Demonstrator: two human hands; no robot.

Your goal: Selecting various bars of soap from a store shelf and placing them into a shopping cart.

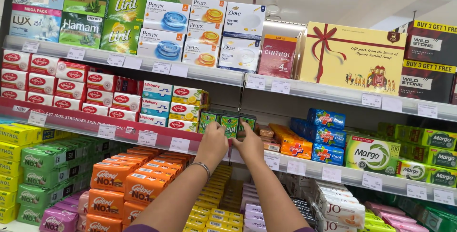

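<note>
Head view looks up along both forearms, which rise from the bottom edge and converge at the middle shelf (157, 139) of a shop rack. Both arms are stretched out nearly straight, wrists close together, backs of the hands toward the camera.

Left hand (213, 141), with a thin bracelet (202, 166) on the wrist, is lifted to the row of small green boxes (228, 122) standing upright at the shelf's front edge. Its fingers are curled forward and held close together, tips against the left end of that row; whether they pinch a box cannot be told, since the hand hides the contact.

Right hand (250, 144) sits just beside the left, almost touching it. Its fingers reach up, close together, over the front of the right-hand green boxes, the tips resting on a box face; a firm grip cannot be made out.

Green boxes stand between yellow-and-red soap packs (186, 110) on the left and orange packs (290, 141) on the right. Blue packs (326, 134) are stacked further right. Below the hands, on the lower shelf, lie orange boxes (143, 179) and yellow bars (212, 208).
</note>
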